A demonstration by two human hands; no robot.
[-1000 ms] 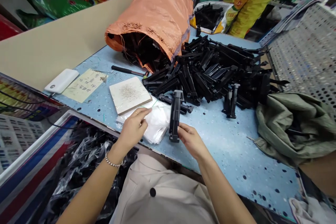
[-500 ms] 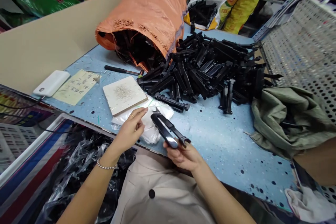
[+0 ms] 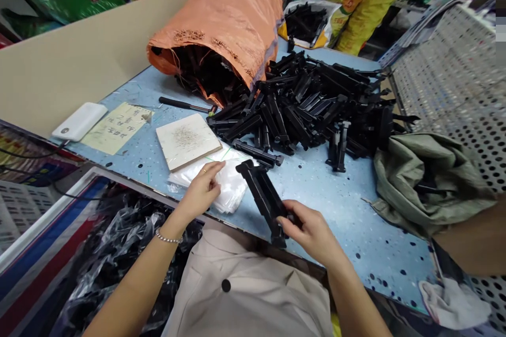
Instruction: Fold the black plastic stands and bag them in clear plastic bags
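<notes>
My right hand [image 3: 310, 229] is closed round the near end of a long black plastic part [image 3: 261, 195], which slants up and left over the blue table [image 3: 328, 205]. My left hand [image 3: 202, 188] rests on a stack of clear plastic bags [image 3: 229, 184] at the table's front edge, its fingertips pinching the top bag. A large heap of the same black parts [image 3: 312, 105] lies behind, spilling from an orange woven sack [image 3: 225, 21].
A square beige tile [image 3: 187, 140], a black-handled tool [image 3: 184, 105], a paper note [image 3: 117, 127] and a white power bank [image 3: 79, 121] lie at the left. Green cloth [image 3: 427, 179] lies at the right beside a perforated metal panel [image 3: 454, 84]. Black bagged items [image 3: 118, 253] fill a bin below left.
My right hand stood the black part upright a second ago, then tipped it over near my body and now holds it slanted low over the table. My left hand stayed on the bags.
</notes>
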